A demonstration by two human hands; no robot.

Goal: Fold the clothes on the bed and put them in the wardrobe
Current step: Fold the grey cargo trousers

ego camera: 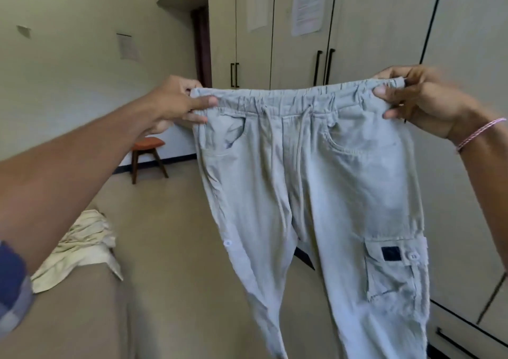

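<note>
A pair of light grey cargo trousers (pixel 316 194) hangs in the air in front of me, front side facing me, legs dangling down out of the frame. My left hand (pixel 178 101) pinches the left end of the elastic waistband. My right hand (pixel 420 100) pinches the right end, so the waistband is stretched flat between them. A cream garment (pixel 82 248) lies crumpled on the bed (pixel 68 317) at the lower left. The wardrobe (pixel 357 29) with closed beige doors and black handles stands behind the trousers.
A small wooden stool with an orange seat (pixel 148 154) stands by the far wall. A dark doorway (pixel 202 45) opens left of the wardrobe. Beige floor (pixel 178 248) runs between the bed and the wardrobe.
</note>
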